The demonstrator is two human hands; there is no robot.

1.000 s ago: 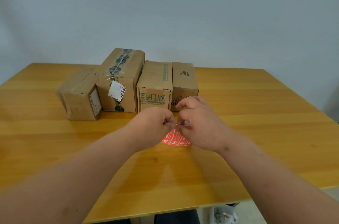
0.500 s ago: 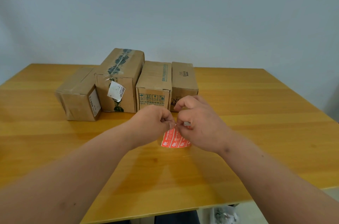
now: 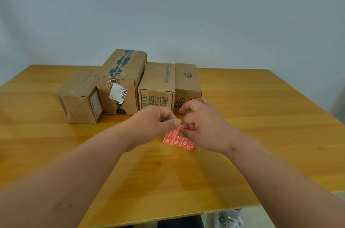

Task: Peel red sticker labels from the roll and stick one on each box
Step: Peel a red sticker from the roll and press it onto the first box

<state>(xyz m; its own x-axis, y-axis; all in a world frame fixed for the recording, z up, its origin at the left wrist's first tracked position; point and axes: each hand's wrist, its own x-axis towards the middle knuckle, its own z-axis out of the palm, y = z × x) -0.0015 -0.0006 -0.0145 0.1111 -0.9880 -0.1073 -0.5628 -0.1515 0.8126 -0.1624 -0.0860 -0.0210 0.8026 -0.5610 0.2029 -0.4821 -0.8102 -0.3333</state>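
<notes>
Fingers: left hand (image 3: 157, 125) and right hand (image 3: 207, 127) both pinch the red label strip (image 3: 178, 137) at its top edge. Since a second ago the strip hangs lower and more unrolled; a label is likely lifting.
Strip: near side of the four boxes (image 3: 156, 86), just above the surface (image 3: 261, 134).
Boxes: all taped closed, contents hidden; none bears a red label.

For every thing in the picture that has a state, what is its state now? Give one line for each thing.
Left hand: pinches the edge of the label strip.
Right hand: holds the label strip.
Label strip: red, partly unrolled, held just over the table.
Four boxes: closed, side by side, no red label visible.
Tallest box: taped, white tag on its front.
Leftmost box: taped, white label on its side.
</notes>
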